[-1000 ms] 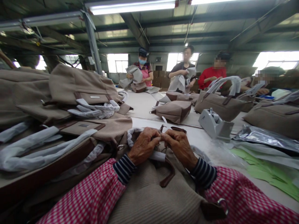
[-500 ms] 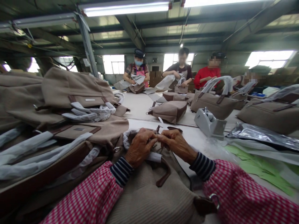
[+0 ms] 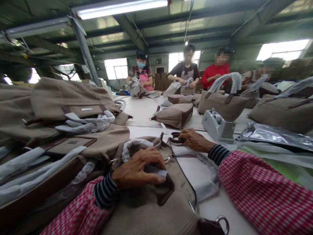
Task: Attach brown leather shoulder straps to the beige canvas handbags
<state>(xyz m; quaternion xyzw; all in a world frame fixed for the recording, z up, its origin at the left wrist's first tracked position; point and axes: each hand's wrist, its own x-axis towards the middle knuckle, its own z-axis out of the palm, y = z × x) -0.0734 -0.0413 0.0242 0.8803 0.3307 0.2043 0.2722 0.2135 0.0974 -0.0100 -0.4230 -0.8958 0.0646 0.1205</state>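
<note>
A taupe ribbed bag (image 3: 156,212) with brown leather trim lies in front of me. My left hand (image 3: 141,166) is closed round its wrapped handle, near the brown handle end (image 3: 167,192). At the bag's far edge, my right hand (image 3: 195,139) pinches a brown leather strap (image 3: 176,139). Between the hands a silver clasp (image 3: 168,159) rests on the bag. A second white-wrapped handle (image 3: 207,191) loops out onto the table, right of the bag.
Taupe bags (image 3: 73,98) are piled at the left. A grey tape dispenser (image 3: 217,126), more bags (image 3: 220,103) and silver plastic packaging (image 3: 276,137) stand or lie at the right. Several people work across the white table (image 3: 139,109).
My hands have moved apart. The left came back toward me onto the wrapped handle; the right went outward to the brown strap. The second wrapped handle now shows at the right.
</note>
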